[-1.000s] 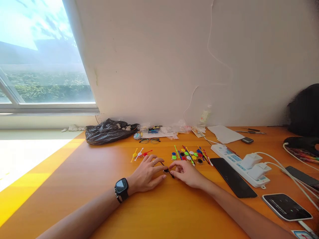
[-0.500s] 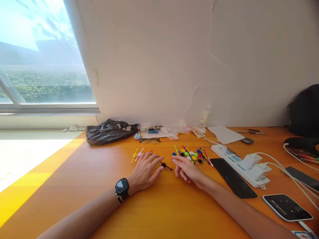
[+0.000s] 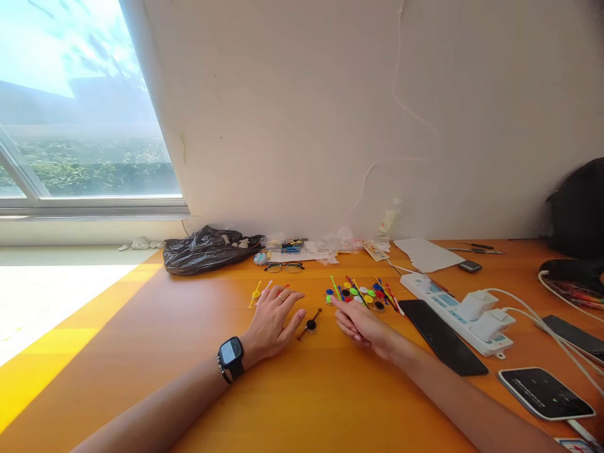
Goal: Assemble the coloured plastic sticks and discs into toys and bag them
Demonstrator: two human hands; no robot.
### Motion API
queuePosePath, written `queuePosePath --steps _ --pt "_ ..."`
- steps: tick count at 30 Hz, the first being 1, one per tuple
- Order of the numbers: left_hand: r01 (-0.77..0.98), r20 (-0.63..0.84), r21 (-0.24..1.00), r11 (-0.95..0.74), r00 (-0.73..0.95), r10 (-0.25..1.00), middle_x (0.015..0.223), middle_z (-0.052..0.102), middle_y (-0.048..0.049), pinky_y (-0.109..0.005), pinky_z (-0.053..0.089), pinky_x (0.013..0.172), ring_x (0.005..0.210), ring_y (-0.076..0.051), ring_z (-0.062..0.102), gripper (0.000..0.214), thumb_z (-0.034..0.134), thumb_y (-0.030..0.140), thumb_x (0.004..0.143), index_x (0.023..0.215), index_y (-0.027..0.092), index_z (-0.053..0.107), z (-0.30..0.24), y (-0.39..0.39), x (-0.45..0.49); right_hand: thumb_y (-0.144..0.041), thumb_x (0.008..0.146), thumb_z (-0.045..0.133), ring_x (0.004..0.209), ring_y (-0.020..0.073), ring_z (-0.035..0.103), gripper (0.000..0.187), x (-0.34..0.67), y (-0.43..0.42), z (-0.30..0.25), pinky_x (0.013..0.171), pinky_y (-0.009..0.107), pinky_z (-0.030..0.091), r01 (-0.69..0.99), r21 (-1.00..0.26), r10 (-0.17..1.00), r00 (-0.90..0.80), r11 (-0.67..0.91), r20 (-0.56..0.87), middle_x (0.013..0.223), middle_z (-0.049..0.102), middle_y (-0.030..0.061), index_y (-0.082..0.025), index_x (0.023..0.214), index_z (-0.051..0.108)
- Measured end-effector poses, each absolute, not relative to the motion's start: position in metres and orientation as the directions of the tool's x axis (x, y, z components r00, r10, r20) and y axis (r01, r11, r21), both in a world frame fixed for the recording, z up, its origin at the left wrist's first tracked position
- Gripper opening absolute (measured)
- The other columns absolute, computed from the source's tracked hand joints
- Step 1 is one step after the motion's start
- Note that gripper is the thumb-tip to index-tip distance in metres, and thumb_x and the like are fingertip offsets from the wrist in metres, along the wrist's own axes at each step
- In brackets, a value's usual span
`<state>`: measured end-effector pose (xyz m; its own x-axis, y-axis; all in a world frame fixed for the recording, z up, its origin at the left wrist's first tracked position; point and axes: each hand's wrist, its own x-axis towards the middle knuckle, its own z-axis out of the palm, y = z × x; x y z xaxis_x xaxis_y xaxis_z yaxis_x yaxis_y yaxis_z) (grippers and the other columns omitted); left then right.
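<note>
A black arrow spinner (image 3: 311,324) lies on the wooden table between my two hands, its slim pointer slanting from lower left to upper right and a little blurred. My left hand (image 3: 272,318), with a smartwatch on the wrist, rests just left of it, fingers spread and holding nothing. Right of the spinner, my right hand (image 3: 363,324) hovers apart from it with the fingers curled in; I see nothing in them. Behind my left hand lie a yellow arrow spinner (image 3: 255,294), a white one (image 3: 267,288) and a red one, mostly covered.
Several coloured discs and arrow sticks (image 3: 363,290) lie in a pile behind my right hand. A black phone (image 3: 441,336) and a white power strip (image 3: 453,311) with plugs stand to the right. Glasses (image 3: 284,267) and a black plastic bag (image 3: 207,251) sit near the wall.
The spinner's pointer has turned from sloping down to the right to sloping up to the right. My right hand has drawn slightly right and curled; my left hand has eased slightly left.
</note>
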<state>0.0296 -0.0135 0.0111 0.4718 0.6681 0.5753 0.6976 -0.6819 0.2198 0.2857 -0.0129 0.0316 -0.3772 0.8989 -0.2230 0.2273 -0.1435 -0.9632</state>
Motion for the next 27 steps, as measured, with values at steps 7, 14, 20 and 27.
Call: queuePosePath --steps 7,14,20,27 --pt "0.635 0.563 0.223 -0.739 0.535 0.630 0.124 0.071 -0.0093 -0.050 0.044 0.103 0.113 -0.029 0.060 0.035 0.056 0.045 0.103 0.130 0.024 0.062 0.013 -0.014 0.031 -0.065 0.102 0.046 0.040 0.0079 0.025 0.068 0.284 -0.012 0.029 0.044 0.027 0.015 0.267 -0.961 0.933 -0.320 -0.077 -0.164 0.043 0.032 -0.0054 -0.022 0.050 0.036" --pt "0.620 0.540 0.208 -0.756 0.572 0.618 0.118 0.071 -0.0110 -0.051 0.045 0.099 0.110 -0.034 0.061 0.057 0.070 0.059 0.089 0.136 0.027 0.063 0.004 -0.011 0.032 -0.069 0.100 0.047 0.042 0.0090 0.032 0.068 0.283 -0.009 0.023 0.046 0.028 0.019 0.301 -0.951 0.940 -0.300 -0.068 -0.162 0.046 0.038 -0.0036 -0.022 0.051 0.040" --pt "0.624 0.516 0.174 -0.762 0.601 0.610 0.106 0.072 -0.0103 -0.050 0.046 0.095 0.104 -0.033 0.063 0.055 0.069 0.062 0.089 0.132 0.029 0.066 -0.006 -0.008 0.033 -0.071 0.099 0.046 0.042 0.0099 0.033 0.070 0.284 -0.007 0.017 0.048 0.028 0.023 0.319 -0.947 0.941 -0.311 -0.028 -0.132 0.045 0.038 -0.0033 -0.022 0.049 0.042" --pt "0.629 0.540 0.161 -0.760 0.589 0.601 0.105 0.073 -0.0098 -0.049 0.047 0.093 0.104 -0.032 0.064 0.039 0.067 0.054 0.095 0.125 0.029 0.070 -0.011 -0.004 0.034 -0.072 0.096 0.050 0.045 0.0127 0.042 0.060 0.285 -0.002 0.009 0.055 0.028 0.032 0.360 -0.930 0.950 -0.309 0.072 -0.046 0.046 0.045 -0.0048 -0.020 0.069 0.060"
